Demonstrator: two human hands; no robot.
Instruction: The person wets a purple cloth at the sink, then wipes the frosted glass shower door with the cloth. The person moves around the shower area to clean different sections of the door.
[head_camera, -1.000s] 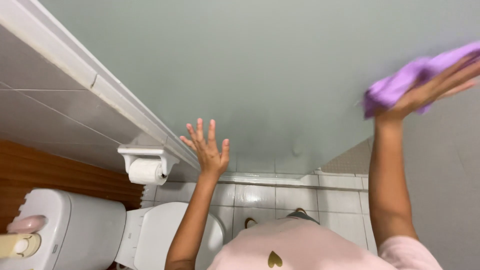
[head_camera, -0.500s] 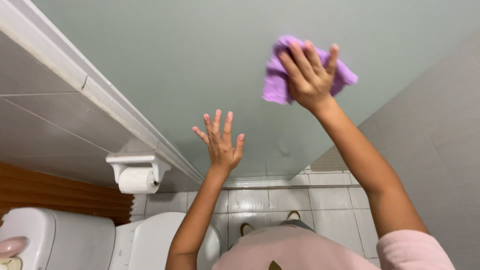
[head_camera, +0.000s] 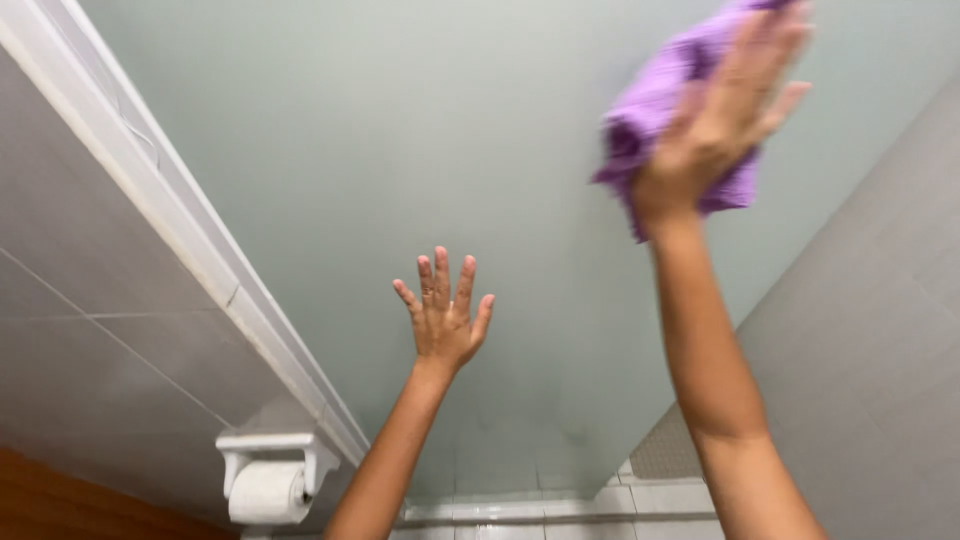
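two hands (head_camera: 443, 325), one purple cloth (head_camera: 655, 105)

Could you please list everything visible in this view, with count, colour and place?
cloth: one, purple, upper right, pressed to the panel under the right hand
frosted panel: one, pale grey-green, fills the centre
white frame: one, runs diagonally along the panel's left edge
toilet roll: one, white, lower left
roll holder: one, white, over the roll on the tiled wall
tiled wall: grey, left
wooden strip: brown, bottom left corner
left hand: fingers spread, flat on the panel, centre
right hand: blurred, on the cloth, upper right
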